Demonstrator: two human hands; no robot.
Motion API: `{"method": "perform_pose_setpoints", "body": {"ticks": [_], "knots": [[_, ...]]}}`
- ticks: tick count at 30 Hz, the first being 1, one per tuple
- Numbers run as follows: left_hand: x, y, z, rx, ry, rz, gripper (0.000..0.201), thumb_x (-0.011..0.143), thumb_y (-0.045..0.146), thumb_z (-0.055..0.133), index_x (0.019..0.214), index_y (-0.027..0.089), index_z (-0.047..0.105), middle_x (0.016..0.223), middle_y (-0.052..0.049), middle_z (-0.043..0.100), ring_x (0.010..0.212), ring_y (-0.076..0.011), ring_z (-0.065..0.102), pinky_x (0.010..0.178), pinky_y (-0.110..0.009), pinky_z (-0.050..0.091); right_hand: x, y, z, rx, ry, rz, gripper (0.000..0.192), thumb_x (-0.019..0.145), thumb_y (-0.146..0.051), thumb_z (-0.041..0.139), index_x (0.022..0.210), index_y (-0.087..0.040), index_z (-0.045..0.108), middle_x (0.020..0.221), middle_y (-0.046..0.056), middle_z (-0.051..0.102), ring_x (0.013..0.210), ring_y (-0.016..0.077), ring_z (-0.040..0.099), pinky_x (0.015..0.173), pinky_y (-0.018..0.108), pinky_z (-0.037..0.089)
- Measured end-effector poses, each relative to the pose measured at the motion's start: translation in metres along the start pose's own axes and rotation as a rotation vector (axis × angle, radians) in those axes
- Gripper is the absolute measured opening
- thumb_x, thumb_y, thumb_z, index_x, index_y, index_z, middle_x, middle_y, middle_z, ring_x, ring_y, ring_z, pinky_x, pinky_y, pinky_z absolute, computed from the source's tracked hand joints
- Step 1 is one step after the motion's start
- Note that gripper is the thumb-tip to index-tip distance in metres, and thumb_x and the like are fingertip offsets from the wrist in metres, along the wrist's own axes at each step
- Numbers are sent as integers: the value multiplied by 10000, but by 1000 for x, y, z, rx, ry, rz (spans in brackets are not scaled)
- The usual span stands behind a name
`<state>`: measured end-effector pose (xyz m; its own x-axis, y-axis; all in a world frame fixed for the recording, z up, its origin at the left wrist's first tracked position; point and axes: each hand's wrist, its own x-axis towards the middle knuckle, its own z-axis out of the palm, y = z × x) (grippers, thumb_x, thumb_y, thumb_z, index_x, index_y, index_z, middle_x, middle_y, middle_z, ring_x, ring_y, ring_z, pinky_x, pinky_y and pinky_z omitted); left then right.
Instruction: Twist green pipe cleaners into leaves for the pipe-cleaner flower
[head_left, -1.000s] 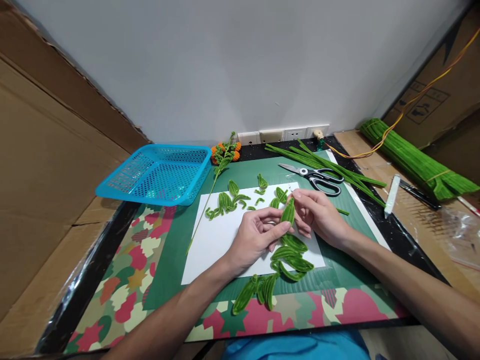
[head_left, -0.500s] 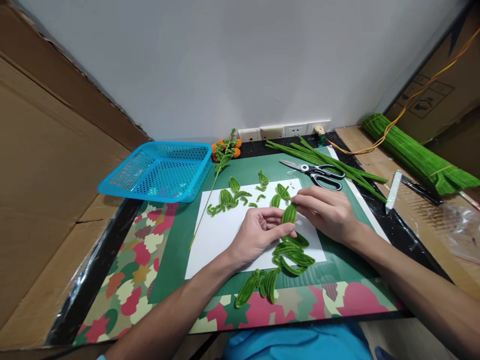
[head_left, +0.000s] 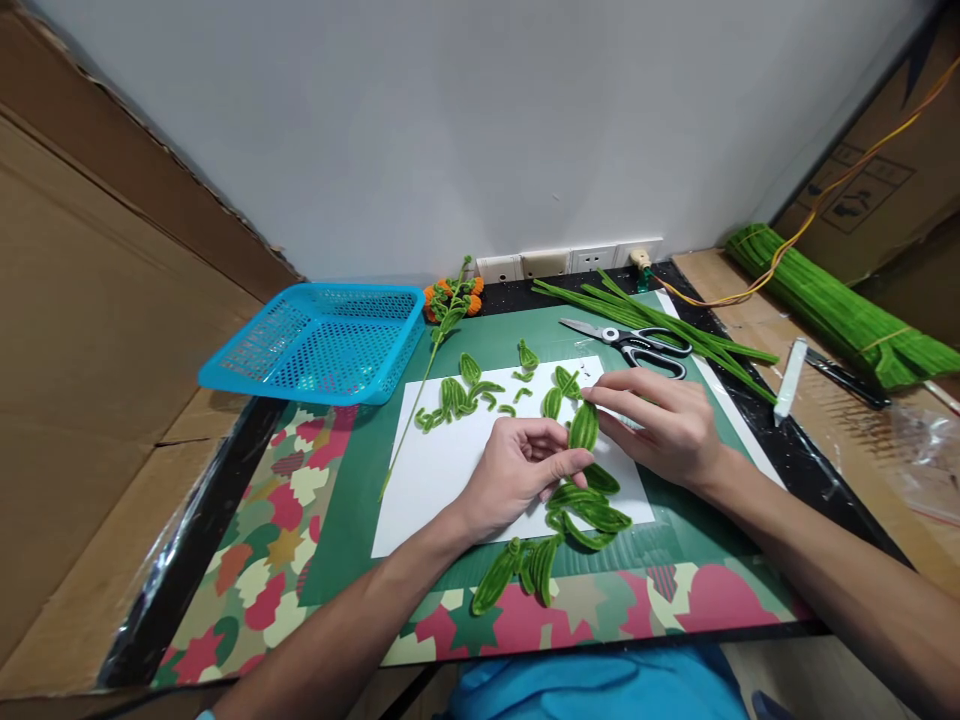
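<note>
A green pipe-cleaner leaf (head_left: 583, 427) is held upright between my two hands above the white paper. My right hand (head_left: 664, 422) pinches its top tip with thumb and fingers. My left hand (head_left: 517, 470) is closed at the leaf's lower end, thumb along the bottom; part of that grip is hidden. Below the hands lies a cluster of finished-looking fuzzy leaves (head_left: 592, 512), with more leaves (head_left: 541, 568) at the mat's front. Smaller leaves (head_left: 568, 382) lie just beyond my fingertips.
Left of the paper (head_left: 435, 500) stands a blue basket (head_left: 300, 385). Orange flowers (head_left: 474, 302) and a leafy stem (head_left: 424, 380) lie at the back. Scissors (head_left: 626, 340), loose green pipe cleaners (head_left: 697, 340), a white-handled tool (head_left: 790, 380) and a pipe-cleaner bundle (head_left: 832, 300) are at the right.
The held leaf has turned slightly, and its lower end has moved a little up and right, showing more above my left thumb. Both hands stay in nearly the same place.
</note>
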<state>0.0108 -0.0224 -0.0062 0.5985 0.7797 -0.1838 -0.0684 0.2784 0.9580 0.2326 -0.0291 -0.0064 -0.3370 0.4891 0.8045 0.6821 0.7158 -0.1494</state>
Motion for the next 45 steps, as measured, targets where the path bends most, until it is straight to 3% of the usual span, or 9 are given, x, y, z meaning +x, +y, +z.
{"method": "perform_pose_setpoints", "body": {"ticks": [4, 8, 12, 20, 26, 31, 35, 40, 45], "knots": [[0, -2, -1, 69, -23, 1, 325, 816, 371, 896, 753, 129, 689, 685, -52, 764, 427, -66, 501, 418, -189, 364, -1, -5, 1, 29, -31, -18, 103, 964, -103, 661, 1029, -163, 715, 907, 93, 782, 748, 190, 739, 639, 289, 564], [-1, 0, 1, 273, 37, 88, 313, 816, 368, 894, 718, 123, 725, 686, -47, 739, 601, -128, 627, 567, -224, 465, -3, -8, 3, 63, -85, 2, 122, 965, -82, 626, 997, -165, 710, 861, 72, 763, 697, 167, 711, 599, 274, 531], [0, 2, 3, 293, 45, 78, 318, 851, 375, 861, 735, 135, 687, 678, -26, 712, 625, -137, 643, 579, -224, 456, -1, -4, 2, 6, -97, -23, 161, 956, -74, 631, 1062, -169, 706, 945, 91, 775, 786, 193, 721, 657, 296, 545], [-1, 3, 5, 274, 4, 98, 375, 880, 374, 827, 734, 177, 543, 655, 51, 561, 576, -99, 532, 551, -216, 397, 3, -1, -1, -32, -77, -135, 208, 963, -95, 636, 1147, -180, 684, 1012, 110, 769, 823, 215, 678, 679, 329, 541], [-3, 0, 5, 474, 123, 212, 371, 881, 374, 824, 721, 170, 559, 629, 65, 488, 568, -84, 386, 535, -224, 308, 2, 1, 1, 36, -99, -131, 188, 952, -81, 604, 1094, -169, 690, 977, 110, 759, 803, 217, 652, 662, 332, 519], [-3, -2, 5, 422, 147, 199, 351, 819, 375, 882, 729, 160, 619, 641, 47, 552, 572, -88, 433, 538, -219, 339, -5, 2, 6, 156, -193, 1, 173, 948, -118, 595, 1049, -196, 711, 1001, 94, 747, 823, 212, 644, 670, 326, 507], [-2, -1, 3, 284, 80, 94, 351, 800, 427, 894, 789, 152, 676, 660, 16, 630, 548, -99, 506, 519, -217, 384, -7, 0, 9, 177, -247, 82, 141, 976, -157, 597, 1024, -197, 723, 1009, 99, 739, 859, 220, 661, 699, 327, 516], [0, 5, -1, 122, -12, 32, 319, 895, 452, 808, 920, 150, 712, 735, -11, 696, 513, -81, 521, 486, -201, 397, -5, 1, 7, 29, -200, 56, 143, 1009, -142, 599, 1031, -204, 725, 998, 84, 752, 826, 206, 657, 694, 317, 503], [3, 8, -4, 91, -43, 48, 365, 1029, 476, 618, 927, 138, 711, 673, -4, 661, 441, -53, 487, 415, -191, 274, -3, 4, 4, -48, -165, 4, 121, 1006, -128, 632, 1048, -192, 726, 1004, 86, 763, 805, 198, 656, 705, 318, 507]]}}
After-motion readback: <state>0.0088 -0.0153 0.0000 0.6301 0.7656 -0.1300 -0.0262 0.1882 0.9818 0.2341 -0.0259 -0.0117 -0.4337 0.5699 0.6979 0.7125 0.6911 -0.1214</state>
